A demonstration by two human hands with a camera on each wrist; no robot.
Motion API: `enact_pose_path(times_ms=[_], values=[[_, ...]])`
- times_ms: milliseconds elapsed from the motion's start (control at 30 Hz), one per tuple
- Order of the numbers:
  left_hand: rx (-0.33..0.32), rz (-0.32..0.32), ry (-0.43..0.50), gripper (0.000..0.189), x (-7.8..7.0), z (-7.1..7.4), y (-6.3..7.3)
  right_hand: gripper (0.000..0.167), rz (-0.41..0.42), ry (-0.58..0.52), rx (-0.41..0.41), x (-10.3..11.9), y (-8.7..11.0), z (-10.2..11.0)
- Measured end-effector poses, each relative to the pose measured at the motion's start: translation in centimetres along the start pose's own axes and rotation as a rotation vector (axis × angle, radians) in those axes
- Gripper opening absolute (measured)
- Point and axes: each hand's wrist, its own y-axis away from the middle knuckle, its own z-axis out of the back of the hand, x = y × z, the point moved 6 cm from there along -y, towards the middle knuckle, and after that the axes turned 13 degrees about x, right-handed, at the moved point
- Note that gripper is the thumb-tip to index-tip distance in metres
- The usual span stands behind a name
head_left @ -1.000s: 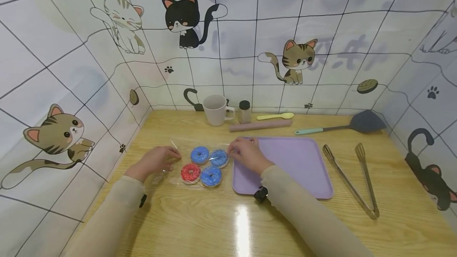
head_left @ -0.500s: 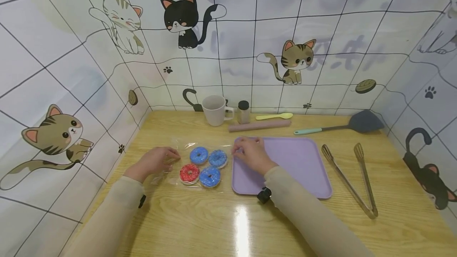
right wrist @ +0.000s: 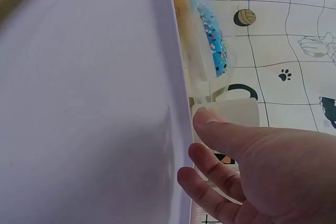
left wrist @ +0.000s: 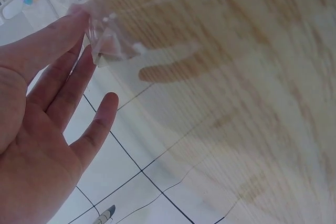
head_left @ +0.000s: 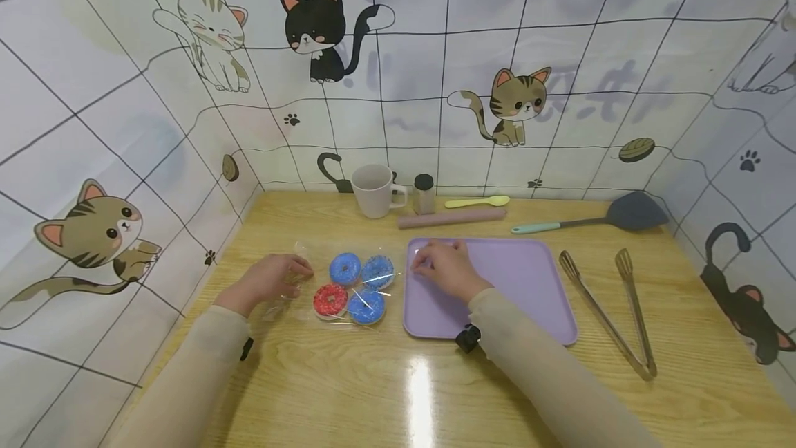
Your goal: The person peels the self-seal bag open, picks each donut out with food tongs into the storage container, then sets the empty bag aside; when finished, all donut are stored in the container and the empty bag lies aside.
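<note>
Head cam: L grip (head_left: 270, 278) pinches clear plastic wrap (left wrist: 109, 38) at its L edge; in it, 1 red sprinkled doughnut (head_left: 330, 310) + 3 blue doughnuts (head_left: 367, 316), all on the surface (head_left: 336, 386) btwn L grip & R grip (head_left: 452, 268). R grip loose, fingers parted, over far-L corner of lilac tray (head_left: 516, 282). Surface: pale wood grain, glare streak btwn beige sleeves (head_left: 199, 365). Beyond both grips: grey mug (head_left: 372, 191), blk-capped jar (head_left: 424, 197), yellow spoon (head_left: 477, 203), mauve rod (head_left: 452, 218). R of R grip: spatula (head_left: 637, 213) w/ teal handle, spread metal tongs (head_left: 638, 316). Room: white wall covering (head_left: 417, 68) w/ blk grid lines + cartoon cats (head_left: 315, 30), L of, beyond & R of grips.
</note>
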Motion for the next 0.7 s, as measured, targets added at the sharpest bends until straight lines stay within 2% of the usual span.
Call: enact_pose_path(times_ms=[133,233,367,500,600,700], values=[[-0.018,-0.023,-0.005,0.041,-0.4,0.1,0.1,0.004,-0.024,0.001,-0.006,-0.2,0.0,0.1],[-0.023,-0.023,0.014,0.040,-0.7,0.1,0.1,0.009,-0.065,-0.023,-0.032,-0.3,0.2,0.6],[-0.029,0.014,0.043,0.039,-0.7,-0.1,0.2,0.018,-0.100,-0.068,-0.080,-0.4,0.5,1.1],[-0.056,0.025,0.054,0.037,-0.6,-0.2,0.1,0.020,-0.046,-0.087,-0.077,0.7,0.6,1.2],[-0.074,-0.014,0.055,0.037,-1.0,-0.2,0.0,0.018,0.029,-0.099,-0.062,2.1,0.7,1.0],[-0.076,-0.053,0.045,0.036,-1.4,-0.1,-0.1,0.017,0.065,-0.083,-0.048,3.0,1.1,0.7]])
